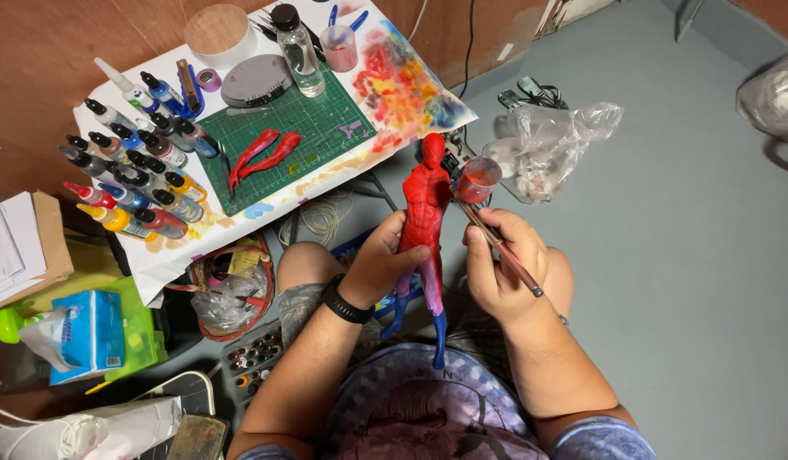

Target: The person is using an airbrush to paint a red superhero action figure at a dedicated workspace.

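Observation:
My left hand [384, 262] grips a red armless figurine [425, 204] with blue lower legs, held upright over my lap. A black band sits on that wrist. My right hand [503, 260] holds a thin brown paintbrush [496, 243] and a small clear cup with red paint [477, 180]; the brush tip touches the figurine's right shoulder. Two loose red arms [262, 155] lie on the green cutting mat [317, 119] on the table.
Several paint bottles [134, 175] crowd the table's left side on paint-stained white paper [402, 81]. A clear glass bottle [298, 49], a grey round lid and a wooden disc stand at the back. Plastic bags [547, 140] lie on the grey floor; a basket [232, 290] and tissue box [86, 332] sit beside me.

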